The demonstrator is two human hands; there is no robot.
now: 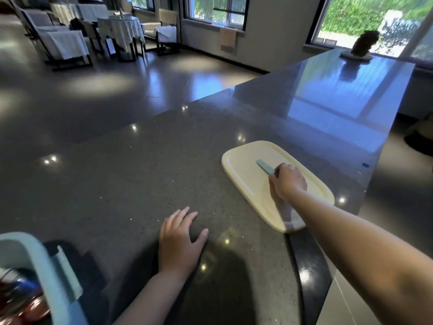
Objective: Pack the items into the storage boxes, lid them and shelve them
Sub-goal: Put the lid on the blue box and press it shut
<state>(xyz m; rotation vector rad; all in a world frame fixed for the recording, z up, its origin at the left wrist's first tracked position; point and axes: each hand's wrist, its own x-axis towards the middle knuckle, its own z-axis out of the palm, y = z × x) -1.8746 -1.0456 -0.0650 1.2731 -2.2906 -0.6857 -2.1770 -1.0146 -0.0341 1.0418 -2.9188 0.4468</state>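
A cream storage-box lid (246,165) lies flat on the dark stone counter (140,160) at the right. A pale blue handle strip (264,167) runs across its middle. My right hand (289,181) reaches over the lid, and its fingers curl round the near end of that handle. Near the front of the counter, my left hand (181,240) rests flat with the fingers spread, holding nothing. A light blue storage box (39,261) shows at the bottom left corner, holding several blurred red, blue and dark items.
The counter's right edge (307,259) drops to the floor just below the lid. A dark ornament on a dish (362,46) stands at the counter's far end by the window. Chairs and a covered table (119,29) stand far off at the left.
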